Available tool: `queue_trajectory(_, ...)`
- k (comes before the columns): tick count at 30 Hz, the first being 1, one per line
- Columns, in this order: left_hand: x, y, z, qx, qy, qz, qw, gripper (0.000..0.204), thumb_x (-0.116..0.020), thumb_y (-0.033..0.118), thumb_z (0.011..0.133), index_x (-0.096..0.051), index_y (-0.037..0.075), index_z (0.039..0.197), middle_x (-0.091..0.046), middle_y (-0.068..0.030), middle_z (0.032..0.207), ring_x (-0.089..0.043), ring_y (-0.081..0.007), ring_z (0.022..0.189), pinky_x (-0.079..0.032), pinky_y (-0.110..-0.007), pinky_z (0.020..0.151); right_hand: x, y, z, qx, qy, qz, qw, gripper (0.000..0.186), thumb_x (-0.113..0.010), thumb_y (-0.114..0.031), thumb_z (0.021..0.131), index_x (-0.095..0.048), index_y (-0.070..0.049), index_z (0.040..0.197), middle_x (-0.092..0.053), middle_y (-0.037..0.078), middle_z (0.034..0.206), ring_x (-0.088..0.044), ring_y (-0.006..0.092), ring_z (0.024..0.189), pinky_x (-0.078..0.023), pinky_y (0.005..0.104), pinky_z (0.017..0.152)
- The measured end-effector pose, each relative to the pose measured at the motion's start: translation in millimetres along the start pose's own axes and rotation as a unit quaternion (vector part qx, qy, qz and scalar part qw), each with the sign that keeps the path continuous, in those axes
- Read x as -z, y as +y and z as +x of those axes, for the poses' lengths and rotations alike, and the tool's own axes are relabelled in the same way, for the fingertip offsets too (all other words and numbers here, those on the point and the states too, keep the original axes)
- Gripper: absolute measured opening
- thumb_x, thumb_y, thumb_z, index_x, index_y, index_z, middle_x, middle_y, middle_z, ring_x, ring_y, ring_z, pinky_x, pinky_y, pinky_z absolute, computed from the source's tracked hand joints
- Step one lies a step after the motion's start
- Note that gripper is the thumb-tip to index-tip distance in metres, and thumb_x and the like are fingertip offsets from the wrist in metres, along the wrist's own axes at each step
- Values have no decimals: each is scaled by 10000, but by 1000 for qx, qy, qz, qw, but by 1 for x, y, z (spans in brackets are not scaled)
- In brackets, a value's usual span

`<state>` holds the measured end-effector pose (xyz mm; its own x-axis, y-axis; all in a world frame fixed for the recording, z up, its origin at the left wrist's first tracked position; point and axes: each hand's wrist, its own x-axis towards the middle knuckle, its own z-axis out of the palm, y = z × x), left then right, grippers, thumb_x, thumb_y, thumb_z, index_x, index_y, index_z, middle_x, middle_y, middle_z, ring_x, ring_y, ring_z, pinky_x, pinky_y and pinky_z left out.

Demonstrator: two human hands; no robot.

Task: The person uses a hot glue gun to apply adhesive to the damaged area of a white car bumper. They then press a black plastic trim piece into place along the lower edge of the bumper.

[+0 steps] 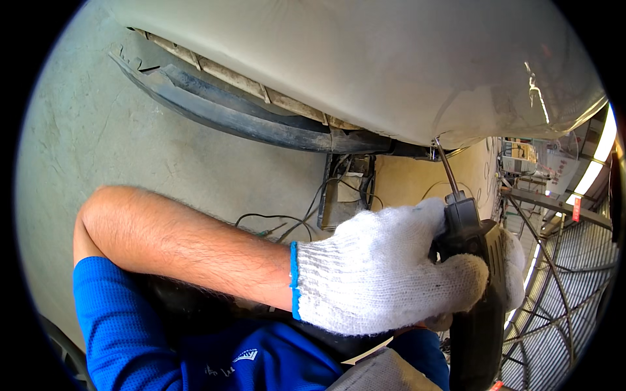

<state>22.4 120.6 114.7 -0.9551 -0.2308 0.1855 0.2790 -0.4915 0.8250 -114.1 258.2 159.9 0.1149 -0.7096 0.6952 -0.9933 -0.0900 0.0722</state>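
Note:
My left hand [385,274], in a white knit glove with a blue cuff, is closed around the front of a black hand-held power tool [479,352]. A long thin metal rod [447,166] sticks out of the tool. Its tip meets the lower edge of a glossy pale car bumper [365,78]. Most of my right hand [514,270] is hidden behind the tool; white glove fabric shows along the tool's far side, wrapped against it. A dark plastic lip [241,124] runs under the bumper, with a gap between them at the left.
Below the bumper, an open black case [345,195] sits on the floor among black cables [280,216]. Metal framework [548,260] and ribbed sheeting stand at the right. Part of a tyre [62,352] shows at lower left.

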Motion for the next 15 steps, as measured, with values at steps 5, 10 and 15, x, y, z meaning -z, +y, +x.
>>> queue_trajectory(5,2,9,0,36,-13,-3,999,476,-595,441,1010,-582,-31,1062,-738,-90,773,-739,-167,689,-598,-300,611,-23,5,-7,52,144,-90,984,673,-533,-610,1012,-418,29,1189,-481,111,1090,-577,230,985,-537,320,849)
queue_trajectory(10,9,26,-1,128,-38,-63,989,446,-599,422,1009,-597,-22,1056,-741,-90,772,-736,-163,682,-601,-299,611,-14,-1,-5,-5,82,-89,993,606,-577,-555,1012,-436,15,1163,-498,77,1026,-587,183,922,-539,299,843)
queue_trajectory(15,12,36,-1,146,-35,-29,988,396,-588,387,1014,-600,-9,1012,-744,-89,782,-733,-178,702,-590,-313,641,-5,5,-6,33,88,-69,993,592,-581,-547,1012,-443,9,1162,-500,73,1029,-588,179,915,-540,294,838)
